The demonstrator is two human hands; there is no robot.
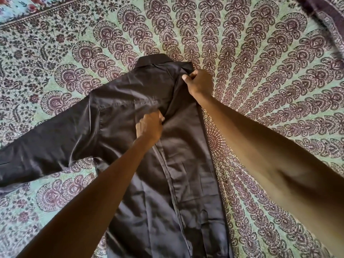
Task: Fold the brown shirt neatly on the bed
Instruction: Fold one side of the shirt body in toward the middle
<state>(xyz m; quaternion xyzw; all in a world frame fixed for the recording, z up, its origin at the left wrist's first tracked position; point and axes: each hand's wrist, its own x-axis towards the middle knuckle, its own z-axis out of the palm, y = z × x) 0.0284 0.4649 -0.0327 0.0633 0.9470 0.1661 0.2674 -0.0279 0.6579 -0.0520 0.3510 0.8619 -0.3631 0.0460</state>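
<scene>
The brown shirt (119, 116) lies flat on the bed, collar at the far end and hem toward me. Its left sleeve stretches out to the left edge of the view. The right side is folded in over the body, leaving a straight edge down the right. My right hand (199, 82) pinches the fabric at the right shoulder, just below the collar. My left hand (149, 127) is closed on a fold of cloth at the middle of the chest.
The bed is covered by a green sheet (270, 75) with a dark maroon paisley mandala print. A dark cloth (323, 10) lies at the far right corner. A floral fabric (16, 6) shows at the far left.
</scene>
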